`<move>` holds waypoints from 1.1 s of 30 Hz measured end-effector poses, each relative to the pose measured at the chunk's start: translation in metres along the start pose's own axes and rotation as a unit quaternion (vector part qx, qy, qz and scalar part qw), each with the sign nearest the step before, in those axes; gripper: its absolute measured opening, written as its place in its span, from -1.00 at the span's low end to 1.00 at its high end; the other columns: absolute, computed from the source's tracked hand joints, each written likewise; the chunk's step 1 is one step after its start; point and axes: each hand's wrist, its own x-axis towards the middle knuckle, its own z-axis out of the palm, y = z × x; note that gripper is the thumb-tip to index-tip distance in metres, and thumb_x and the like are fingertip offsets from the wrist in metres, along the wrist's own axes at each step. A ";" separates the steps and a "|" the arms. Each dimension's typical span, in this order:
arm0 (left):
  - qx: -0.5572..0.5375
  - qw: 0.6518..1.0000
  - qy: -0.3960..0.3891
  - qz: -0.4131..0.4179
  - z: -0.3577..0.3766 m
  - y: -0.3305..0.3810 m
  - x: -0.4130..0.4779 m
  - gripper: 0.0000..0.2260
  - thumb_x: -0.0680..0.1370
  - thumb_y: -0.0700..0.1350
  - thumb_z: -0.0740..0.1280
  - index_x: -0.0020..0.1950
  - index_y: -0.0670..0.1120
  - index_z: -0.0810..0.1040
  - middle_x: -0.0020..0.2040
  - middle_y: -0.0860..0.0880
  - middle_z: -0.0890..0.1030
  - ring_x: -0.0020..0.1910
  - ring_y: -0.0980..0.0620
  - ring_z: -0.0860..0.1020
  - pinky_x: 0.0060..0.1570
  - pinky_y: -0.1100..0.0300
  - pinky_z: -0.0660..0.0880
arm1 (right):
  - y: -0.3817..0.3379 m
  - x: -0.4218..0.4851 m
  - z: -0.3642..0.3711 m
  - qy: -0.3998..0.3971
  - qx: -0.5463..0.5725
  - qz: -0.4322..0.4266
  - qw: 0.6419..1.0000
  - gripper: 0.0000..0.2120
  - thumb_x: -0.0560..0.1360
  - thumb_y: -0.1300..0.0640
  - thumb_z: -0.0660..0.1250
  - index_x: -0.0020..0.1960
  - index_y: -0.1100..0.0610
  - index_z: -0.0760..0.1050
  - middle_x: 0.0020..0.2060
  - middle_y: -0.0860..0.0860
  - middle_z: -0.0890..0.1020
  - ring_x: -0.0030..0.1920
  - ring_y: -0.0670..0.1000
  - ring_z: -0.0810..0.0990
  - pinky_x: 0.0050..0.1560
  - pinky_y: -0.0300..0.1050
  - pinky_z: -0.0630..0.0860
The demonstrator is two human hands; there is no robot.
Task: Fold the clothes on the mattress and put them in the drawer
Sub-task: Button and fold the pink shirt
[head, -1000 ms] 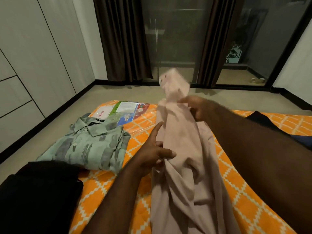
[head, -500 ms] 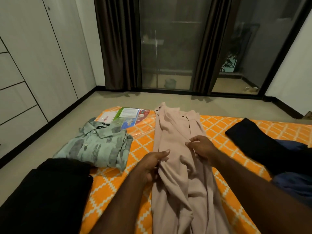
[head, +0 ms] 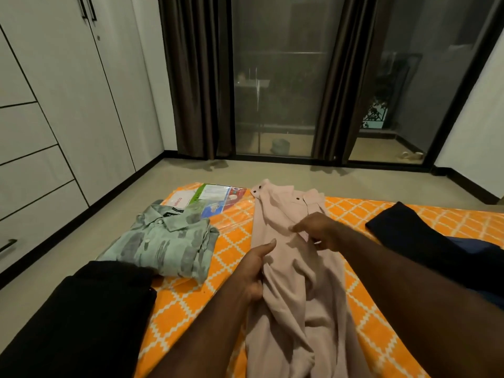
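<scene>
On mattress [head: 354,214], pink shirt [head: 289,309] lies w/ long axis near-to-far, collar [head: 278,195] at far end. L hand [head: 253,271] clutches bunched cloth at its left edge, mid-length; R hand [head: 320,231] sits just beyond on chest, fingers half-curled, can't tell if pinching. Rumpled near half lies closest to L hand.

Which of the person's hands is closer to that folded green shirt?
Left. The left hand grips the pink shirt on the side facing the green shirt; the right hand holds it farther right.
</scene>
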 end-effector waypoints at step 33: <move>0.020 0.978 0.002 0.206 0.044 0.091 0.036 -0.60 0.64 0.21 0.23 0.20 -0.07 0.62 -0.06 -0.09 0.72 -0.10 -0.06 0.70 -0.09 -0.03 0.62 | -0.039 -0.034 -0.038 -0.253 0.222 -0.023 0.941 -0.68 0.63 0.02 0.32 0.32 0.13 0.58 0.19 0.17 0.69 0.09 0.15 0.70 0.17 0.13 0.60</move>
